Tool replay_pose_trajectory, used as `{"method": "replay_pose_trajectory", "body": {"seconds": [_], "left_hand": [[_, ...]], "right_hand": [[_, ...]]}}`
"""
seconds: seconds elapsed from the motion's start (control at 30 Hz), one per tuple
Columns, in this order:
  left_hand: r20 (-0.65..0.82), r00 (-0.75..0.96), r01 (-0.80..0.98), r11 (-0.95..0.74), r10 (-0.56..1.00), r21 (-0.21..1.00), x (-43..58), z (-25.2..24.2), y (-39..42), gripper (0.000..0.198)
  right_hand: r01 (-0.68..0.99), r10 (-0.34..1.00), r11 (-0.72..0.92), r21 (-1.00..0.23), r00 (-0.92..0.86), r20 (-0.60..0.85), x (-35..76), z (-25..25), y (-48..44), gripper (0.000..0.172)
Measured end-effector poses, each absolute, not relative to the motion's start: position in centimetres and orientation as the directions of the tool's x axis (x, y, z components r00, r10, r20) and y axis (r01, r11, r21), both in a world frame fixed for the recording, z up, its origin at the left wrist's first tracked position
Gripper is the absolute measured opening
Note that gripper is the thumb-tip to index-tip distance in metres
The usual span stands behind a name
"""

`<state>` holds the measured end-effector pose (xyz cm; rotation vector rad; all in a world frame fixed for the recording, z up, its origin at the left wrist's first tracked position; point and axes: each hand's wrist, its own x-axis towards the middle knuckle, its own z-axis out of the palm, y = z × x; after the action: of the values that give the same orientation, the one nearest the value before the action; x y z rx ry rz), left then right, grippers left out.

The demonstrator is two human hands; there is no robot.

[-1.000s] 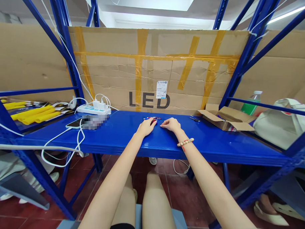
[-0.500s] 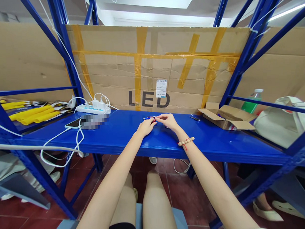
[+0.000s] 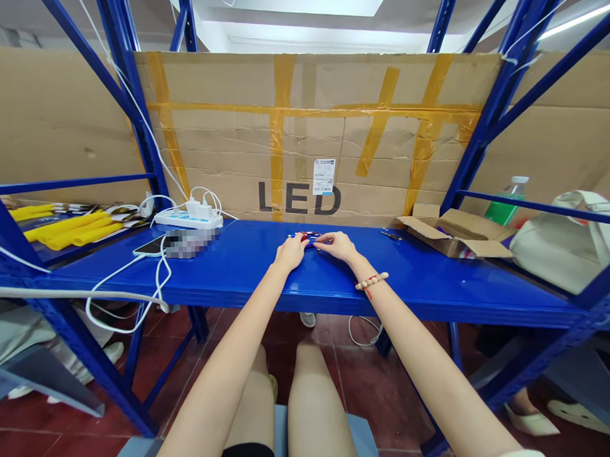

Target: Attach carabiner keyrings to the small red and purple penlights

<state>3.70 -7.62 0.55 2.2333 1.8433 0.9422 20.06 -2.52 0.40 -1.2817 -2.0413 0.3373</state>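
Observation:
My left hand (image 3: 290, 252) and my right hand (image 3: 337, 245) rest side by side on the blue metal shelf (image 3: 246, 270), fingertips meeting over a small bundle of thin red, blue and white pieces (image 3: 305, 236) that are too small to name. Both hands have their fingers curled and pinched at the bundle. A beaded bracelet circles my right wrist.
A white power strip (image 3: 187, 220) with chargers and cables, and a phone (image 3: 149, 246), sit on the shelf's left. An open cardboard box (image 3: 453, 236), a green bottle (image 3: 504, 208) and a white bag (image 3: 565, 239) are on the right. A taped "LED" cardboard sheet stands behind. Yellow items (image 3: 67, 228) lie far left.
My right hand moved left from lying apart on the shelf to meet my left hand at the small coloured pieces; my left hand stayed nearly in place.

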Motion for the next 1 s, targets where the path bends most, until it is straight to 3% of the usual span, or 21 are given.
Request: {"method": "replay_pose_trajectory", "body": {"seconds": [0.37, 0.83, 1.0], "left_hand": [[0.401, 0.176, 0.857, -0.34, 0.899, 0.387, 3.63, 0.26, -7.43, 0.025], [0.361, 0.209, 0.872, -0.34, 0.909, 0.351, 3.67, 0.45, -7.71, 0.031], [0.35, 0.198, 0.881, -0.322, 0.916, 0.345, 3.67, 0.43, -7.63, 0.032]], "right_hand": [[0.788, 0.903, 0.414, -0.456, -0.291, 0.317, 20.18, 0.61, -2.84, 0.015], [0.83, 0.912, 0.383, -0.406, -0.269, 0.31, 20.12, 0.61, -2.66, 0.019], [0.81, 0.898, 0.413, -0.417, -0.286, 0.333, 20.1, 0.93, -3.2, 0.029]]}}
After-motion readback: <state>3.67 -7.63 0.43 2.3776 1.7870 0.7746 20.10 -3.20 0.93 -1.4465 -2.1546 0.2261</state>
